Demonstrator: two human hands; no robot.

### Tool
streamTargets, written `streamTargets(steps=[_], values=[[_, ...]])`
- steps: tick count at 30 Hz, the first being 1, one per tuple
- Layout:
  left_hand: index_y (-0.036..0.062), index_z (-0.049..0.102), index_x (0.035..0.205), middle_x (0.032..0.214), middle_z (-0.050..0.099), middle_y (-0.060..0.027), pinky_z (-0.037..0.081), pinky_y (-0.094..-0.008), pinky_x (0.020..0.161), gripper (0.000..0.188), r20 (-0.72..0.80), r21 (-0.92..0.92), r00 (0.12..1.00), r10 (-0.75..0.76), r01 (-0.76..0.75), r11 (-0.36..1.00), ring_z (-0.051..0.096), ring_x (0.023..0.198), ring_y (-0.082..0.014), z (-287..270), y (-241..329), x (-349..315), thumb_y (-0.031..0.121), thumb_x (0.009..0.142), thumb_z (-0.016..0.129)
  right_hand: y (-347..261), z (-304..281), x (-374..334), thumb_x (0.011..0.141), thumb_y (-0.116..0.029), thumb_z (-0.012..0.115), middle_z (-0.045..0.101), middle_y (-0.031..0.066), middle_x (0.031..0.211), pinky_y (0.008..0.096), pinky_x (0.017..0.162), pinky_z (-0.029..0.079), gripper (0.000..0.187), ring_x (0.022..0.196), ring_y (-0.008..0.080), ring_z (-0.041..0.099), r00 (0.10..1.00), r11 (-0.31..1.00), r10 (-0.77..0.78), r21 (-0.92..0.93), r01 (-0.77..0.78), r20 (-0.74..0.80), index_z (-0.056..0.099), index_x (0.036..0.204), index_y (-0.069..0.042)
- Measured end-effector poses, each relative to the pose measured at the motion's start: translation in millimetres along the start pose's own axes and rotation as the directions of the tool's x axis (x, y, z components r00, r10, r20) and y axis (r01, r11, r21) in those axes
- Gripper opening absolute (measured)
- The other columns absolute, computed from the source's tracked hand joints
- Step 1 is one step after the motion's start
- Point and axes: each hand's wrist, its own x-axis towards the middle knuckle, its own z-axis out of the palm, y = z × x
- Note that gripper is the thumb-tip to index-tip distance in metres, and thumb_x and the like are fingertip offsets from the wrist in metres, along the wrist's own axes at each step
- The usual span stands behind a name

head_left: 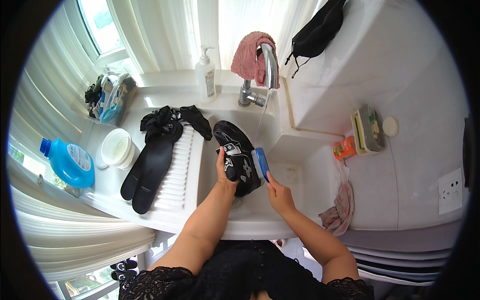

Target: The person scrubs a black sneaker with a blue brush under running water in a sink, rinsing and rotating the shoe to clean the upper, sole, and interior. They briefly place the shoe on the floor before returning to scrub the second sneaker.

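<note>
A black shoe with white and grey markings (239,162) is held over the white sink basin (307,192). My left hand (226,172) grips it from the left side, fingers partly hidden at the shoe's opening. In my right hand (280,195) is a blue scrub brush (261,163), its bristle side against the shoe's right edge. Behind the shoe, a thin stream of water (263,111) runs down from the chrome faucet (270,67). A pink cloth (248,54) is draped over the faucet.
On the left ribbed washboard (177,182) lie two black insoles (155,172) and black fabric (162,125). Beyond stand a white tub (118,147), blue detergent bottle (70,162) and pump bottle (205,77). At right hang a wall caddy (369,130) and a rag (340,210).
</note>
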Motion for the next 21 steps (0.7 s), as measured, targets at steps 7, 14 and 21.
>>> streamTargets(steps=[7,14,21], values=[[0.0105,0.062,0.114,0.106,0.068,-0.0089,0.053,-0.0411,0.085,0.051,0.07,-0.031,0.993,0.098,-0.096,0.995,0.065,0.093,-0.0284,-3.2,-0.4,8.5,0.054,0.091,0.05,-67.4,12.3,68.5,0.093,-0.017,0.055,0.059,0.0258,0.075,0.0394,0.061,0.048,0.038,0.066,0.0423,0.059,0.987,0.99,-0.115,0.068,0.123,-0.112,0.055,0.132,-0.015],[0.0105,0.06,0.121,0.116,0.065,-0.011,0.048,-0.0451,0.094,0.056,0.064,-0.039,0.986,0.157,-0.154,0.987,0.061,0.105,-0.0311,-21.5,14.3,14.9,0.056,0.09,0.051,32.9,3.9,1.5,0.094,-0.016,0.055,0.061,0.0192,0.073,0.0323,0.061,0.046,0.039,0.057,0.0279,0.051,0.994,0.99,0.097,-0.111,-0.091,0.049,0.054,0.133,-0.016],[0.01,0.059,0.12,0.114,0.065,-0.0108,0.046,-0.0478,0.097,0.055,0.093,-0.114,0.991,0.092,-0.081,0.99,0.06,0.107,-0.0312,-13.1,3.3,18.3,0.055,0.089,0.055,5.1,6.7,-9.9,0.094,-0.014,0.053,0.061,0.0228,0.078,0.0352,0.063,0.048,0.042,0.065,0.0347,0.06,0.996,0.996,0.064,-0.073,-0.06,0.054,0.051,0.136,-0.019]])
